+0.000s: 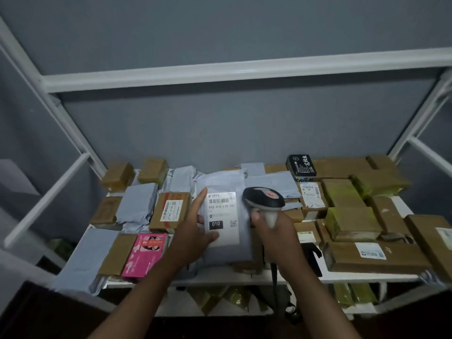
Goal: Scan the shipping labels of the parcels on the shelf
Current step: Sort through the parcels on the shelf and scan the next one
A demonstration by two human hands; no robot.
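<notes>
One grey parcel (226, 216), mid-shelf (244, 277), label (222, 217) up; left hand (195, 228) grips its left edge, right hand (274, 228) clasps scanner (264, 200) just beside label. Around: brown boxes (352, 223), pink box (145, 256). Small label print unreadable.

Both bare forearms reach forward, near each other; left hand (195, 226) lies with fingers straight and thumb curled over a flat edge; right hand (271, 226) wraps a handle.
</notes>
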